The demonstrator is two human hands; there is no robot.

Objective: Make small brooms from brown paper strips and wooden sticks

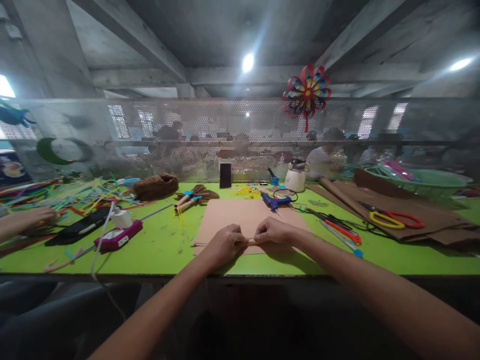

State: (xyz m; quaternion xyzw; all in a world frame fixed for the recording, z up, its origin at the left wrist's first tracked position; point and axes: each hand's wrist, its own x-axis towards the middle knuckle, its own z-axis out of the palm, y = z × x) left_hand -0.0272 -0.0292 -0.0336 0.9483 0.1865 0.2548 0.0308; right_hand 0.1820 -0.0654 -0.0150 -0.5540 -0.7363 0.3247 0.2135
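A flat sheet of light-brown paper (240,212) lies on the green table in front of me. Its near edge is turned up into a narrow strip, and both hands are at that edge. My left hand (227,242) is closed, pinching the edge left of the middle. Close beside it, my right hand (275,232) pinches the same edge with thumb and fingers. A small gap separates the two hands. Just beyond the right hand, a blue glue gun (276,201) rests with its nozzle over the paper.
Left stand a purple power strip (119,236) with a white plug, a black case (80,226) and colourful strips; another person's hand (39,218) is there. Right lie scissors (397,220), red-handled tools (343,231) and brown paper sheets (348,200). A white jug (295,177) stands behind, before a perforated screen (202,155).
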